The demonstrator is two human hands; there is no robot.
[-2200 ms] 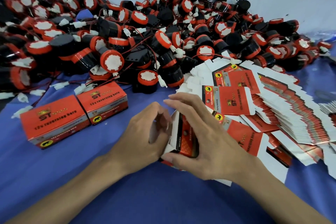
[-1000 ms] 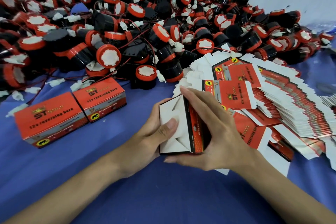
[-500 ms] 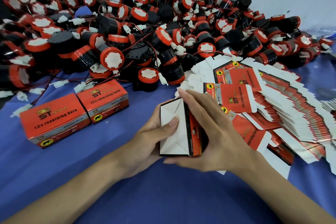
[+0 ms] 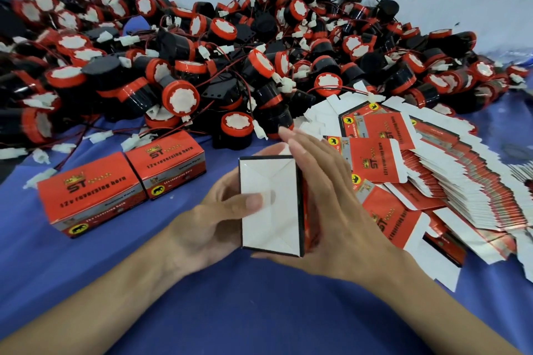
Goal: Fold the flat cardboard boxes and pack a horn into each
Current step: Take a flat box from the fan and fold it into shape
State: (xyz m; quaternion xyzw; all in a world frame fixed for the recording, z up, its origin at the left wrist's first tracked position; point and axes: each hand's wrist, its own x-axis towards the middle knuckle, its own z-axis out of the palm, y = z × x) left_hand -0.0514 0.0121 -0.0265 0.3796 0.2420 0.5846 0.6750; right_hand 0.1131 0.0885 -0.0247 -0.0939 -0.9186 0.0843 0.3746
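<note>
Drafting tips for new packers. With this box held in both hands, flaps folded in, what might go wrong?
The left hand only thumb-presses the box flaps; unlocked, they may spring open under a horn. The horn pile has tangled red wires; pulling one horn may drag others onto the flat boxes.

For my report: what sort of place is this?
Probably a packing bench in a workshop or factory. A heap of red-and-black plastic horns lies beside a stack of flat red-and-white cardboard boxes, and the left hand and right hand hold a folded white-bottomed cardboard box.
</note>
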